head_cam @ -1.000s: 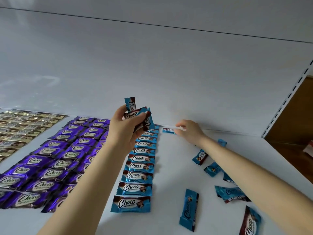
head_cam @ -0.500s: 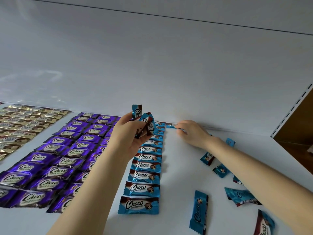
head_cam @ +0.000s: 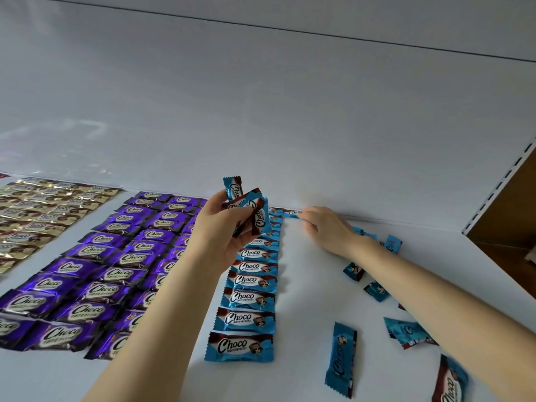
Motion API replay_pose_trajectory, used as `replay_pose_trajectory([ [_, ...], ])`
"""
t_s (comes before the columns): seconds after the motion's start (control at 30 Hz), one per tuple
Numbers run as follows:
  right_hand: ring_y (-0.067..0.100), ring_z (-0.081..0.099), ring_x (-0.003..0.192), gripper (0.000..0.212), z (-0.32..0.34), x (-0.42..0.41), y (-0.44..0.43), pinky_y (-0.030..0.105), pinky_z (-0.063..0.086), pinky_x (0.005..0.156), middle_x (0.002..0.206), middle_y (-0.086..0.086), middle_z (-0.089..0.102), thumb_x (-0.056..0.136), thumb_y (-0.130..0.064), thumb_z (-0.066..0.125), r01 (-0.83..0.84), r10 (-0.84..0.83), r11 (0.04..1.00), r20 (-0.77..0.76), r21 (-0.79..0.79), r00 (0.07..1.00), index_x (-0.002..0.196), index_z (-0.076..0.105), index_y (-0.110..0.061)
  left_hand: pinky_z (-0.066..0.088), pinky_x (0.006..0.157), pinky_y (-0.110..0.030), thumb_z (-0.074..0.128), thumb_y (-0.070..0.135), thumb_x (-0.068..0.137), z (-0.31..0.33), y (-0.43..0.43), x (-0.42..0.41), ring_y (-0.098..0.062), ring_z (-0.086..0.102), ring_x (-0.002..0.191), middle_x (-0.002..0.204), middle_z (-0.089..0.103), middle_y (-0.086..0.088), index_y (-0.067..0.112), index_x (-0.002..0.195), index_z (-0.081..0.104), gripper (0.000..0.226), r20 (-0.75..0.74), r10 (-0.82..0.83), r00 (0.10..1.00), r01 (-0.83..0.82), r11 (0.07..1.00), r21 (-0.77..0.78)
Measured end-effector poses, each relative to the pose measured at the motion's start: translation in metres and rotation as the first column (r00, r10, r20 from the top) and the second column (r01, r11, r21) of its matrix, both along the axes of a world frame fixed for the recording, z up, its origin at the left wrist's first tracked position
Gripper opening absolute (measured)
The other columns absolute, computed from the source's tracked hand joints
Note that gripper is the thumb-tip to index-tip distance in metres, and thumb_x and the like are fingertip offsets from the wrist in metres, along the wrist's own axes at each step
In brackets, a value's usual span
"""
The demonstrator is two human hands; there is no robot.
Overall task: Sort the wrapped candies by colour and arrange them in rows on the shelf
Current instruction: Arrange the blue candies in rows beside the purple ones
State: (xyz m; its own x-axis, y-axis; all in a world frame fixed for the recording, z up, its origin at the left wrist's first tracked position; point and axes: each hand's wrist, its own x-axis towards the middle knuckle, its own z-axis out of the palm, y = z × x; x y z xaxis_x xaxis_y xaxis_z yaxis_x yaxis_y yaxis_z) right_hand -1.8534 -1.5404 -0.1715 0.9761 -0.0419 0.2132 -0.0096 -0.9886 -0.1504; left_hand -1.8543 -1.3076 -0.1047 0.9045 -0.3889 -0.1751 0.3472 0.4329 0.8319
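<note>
Blue batch is what's being worked on here. The gold rows (head_cam: 34,216) sit at the left edge of the shelf (head_cam: 307,288), with the purple rows (head_cam: 95,268) right beside them, and both lots look finished to me. One blue row (head_cam: 246,297) runs from near the front edge to the rear edge, roughly mid-shelf.

The left hand (head_cam: 223,227) is up over the far half of that row, fingers wrapped round a small bunch of blue candies (head_cam: 249,210). The right hand (head_cam: 324,230) reaches to the rear edge, fingertips curled onto a single blue candy (head_cam: 293,213) lying just beside the row's far end. I'd say that's the start of a second blue row. The loose blue candies (head_cam: 340,361) scattered toward the front right corner aren't sorted yet.

Next move, I reckon: square that one up with its neighbour, then let go. After that, take another from the bunch and lay it just in front, label up. The wrappers look slippery, so go gently or the finished row gets nudged.
</note>
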Motion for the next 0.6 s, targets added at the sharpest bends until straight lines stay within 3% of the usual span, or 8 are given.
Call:
replay_pose_trajectory([
  [0.17, 0.023, 0.038, 0.067, 0.022, -0.002, -0.001, -0.001, 0.043, 0.039, 0.063, 0.073, 0.014, 0.045, 0.09, -0.005, 0.032, -0.018, 0.018, 1.0, -0.006, -0.01, 1.0, 0.069, 0.039, -0.005, 0.056, 0.072, -0.038, 0.053, -0.007, 0.088, -0.001, -0.001, 0.0, -0.023, 0.065, 0.081, 0.092, 0.061, -0.01, 0.013, 0.125, 0.051, 0.042, 0.014, -0.012, 1.0, 0.012, 1.0, 0.005],
  [0.27, 0.024, 0.041, 0.071, 0.022, 0.001, -0.001, 0.001, 0.043, 0.036, 0.064, 0.074, 0.01, 0.045, 0.09, -0.005, 0.034, -0.009, 0.01, 1.0, -0.031, 0.025, 0.999, 0.068, 0.039, -0.009, 0.057, 0.066, -0.033, 0.055, -0.006, 0.087, -0.001, -0.001, 0.0, -0.02, 0.066, 0.076, 0.089, 0.062, -0.008, 0.014, 0.12, 0.052, 0.039, 0.034, -0.018, 0.999, 0.017, 1.0, 0.026],
  [0.33, 0.026, 0.05, 0.085, 0.02, 0.011, -0.003, 0.001, 0.038, 0.037, 0.075, 0.088, 0.011, 0.056, 0.091, -0.003, 0.039, 0.018, -0.02, 0.992, 0.008, 0.127, 1.0, 0.08, 0.056, -0.008, 0.057, 0.061, -0.031, 0.057, -0.005, 0.086, -0.001, -0.001, 0.0, -0.019, 0.067, 0.071, 0.085, 0.063, -0.01, 0.009, 0.112, 0.052, 0.03, 0.036, -0.036, 0.999, 0.034, 0.998, 0.049],
  [0.37, 0.026, 0.053, 0.097, 0.02, 0.02, -0.004, 0.002, 0.034, 0.037, 0.084, 0.102, 0.014, 0.061, 0.092, -0.003, 0.043, 0.031, -0.044, 0.98, 0.062, 0.194, 0.997, 0.096, 0.062, -0.004, 0.057, 0.06, -0.031, 0.058, -0.004, 0.086, -0.001, -0.001, 0.0, -0.019, 0.068, 0.068, 0.083, 0.064, -0.012, 0.005, 0.108, 0.053, 0.025, 0.036, -0.049, 0.998, 0.047, 0.997, 0.063],
  [0.43, 0.023, 0.053, 0.111, 0.026, 0.047, -0.011, 0.01, 0.024, 0.035, 0.094, 0.119, 0.013, 0.06, 0.094, -0.006, 0.047, 0.051, -0.113, 0.935, 0.159, 0.35, 0.981, 0.116, 0.059, 0.0, 0.057, 0.062, -0.033, 0.061, -0.003, 0.084, -0.003, -0.001, 0.001, -0.018, 0.069, 0.063, 0.08, 0.066, -0.013, 0.002, 0.099, 0.053, 0.017, 0.05, -0.082, 0.995, 0.077, 0.993, 0.092],
  [0.5, 0.014, 0.057, 0.102, 0.025, 0.071, -0.02, 0.024, 0.024, 0.043, 0.091, 0.114, 0.008, 0.062, 0.094, -0.011, 0.049, -0.011, -0.105, 0.84, 0.182, 0.543, 0.978, 0.116, 0.059, -0.004, 0.057, 0.066, -0.036, 0.062, -0.003, 0.083, -0.005, -0.003, 0.0, -0.02, 0.069, 0.068, 0.082, 0.068, -0.013, 0.004, 0.096, 0.054, 0.016, 0.083, -0.128, 0.988, 0.118, 0.986, 0.121],
  [0.6, 0.003, 0.063, 0.083, 0.022, 0.094, -0.034, 0.05, 0.02, 0.051, 0.073, 0.099, -0.004, 0.065, 0.093, -0.02, 0.052, -0.097, 0.072, 0.673, 0.066, 0.733, 0.995, 0.113, 0.058, -0.013, 0.057, 0.067, -0.035, 0.064, -0.002, 0.081, -0.008, -0.005, -0.002, -0.022, 0.069, 0.073, 0.084, 0.07, -0.012, 0.009, 0.092, 0.057, 0.017, 0.15, -0.21, 0.966, 0.182, 0.967, 0.18],
])
